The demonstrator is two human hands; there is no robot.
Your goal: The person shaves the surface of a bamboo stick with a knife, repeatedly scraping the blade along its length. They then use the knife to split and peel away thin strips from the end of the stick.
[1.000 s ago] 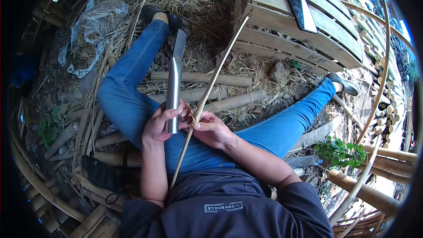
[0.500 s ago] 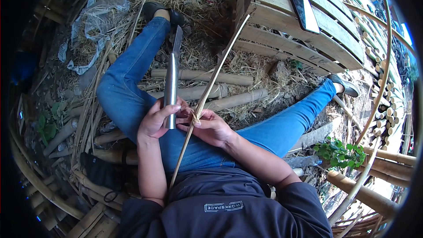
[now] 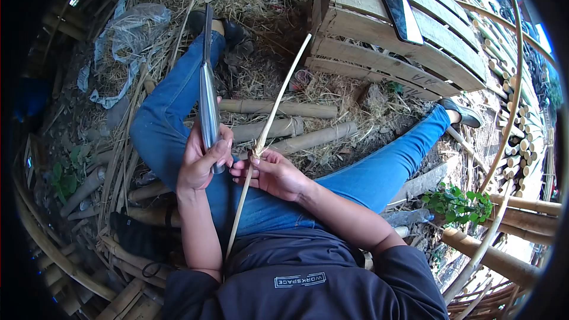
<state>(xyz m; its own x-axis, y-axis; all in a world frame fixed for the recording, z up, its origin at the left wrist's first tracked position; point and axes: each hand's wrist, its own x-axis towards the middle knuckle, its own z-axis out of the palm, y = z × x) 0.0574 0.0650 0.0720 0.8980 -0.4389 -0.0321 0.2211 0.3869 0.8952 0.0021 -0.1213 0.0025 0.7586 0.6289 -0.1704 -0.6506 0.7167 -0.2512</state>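
Note:
My left hand (image 3: 201,157) is wrapped around the steel tube handle of a knife (image 3: 208,104), whose narrow dark blade points away from me. Just to its right, my right hand (image 3: 277,175) pinches a thin pale bamboo strip (image 3: 274,112) between thumb and fingers. The grip is just below a frayed, knot-like bump on the strip. The strip slants from my lap up to the right, its far end free in the air. Blade and strip are apart.
A slatted wooden crate (image 3: 367,29) stands ahead on the right, a phone (image 3: 402,15) on top. Cut bamboo pieces (image 3: 278,108) lie between my legs on straw-covered ground. Crumpled plastic (image 3: 133,32) is at left, a leafy plant (image 3: 456,204) at right, stacked bamboo poles (image 3: 514,142) beyond.
The knife has moved left and away from the strip, its blade now tilting left. My right hand and the strip have shifted slightly left, and the strip's far end is lower.

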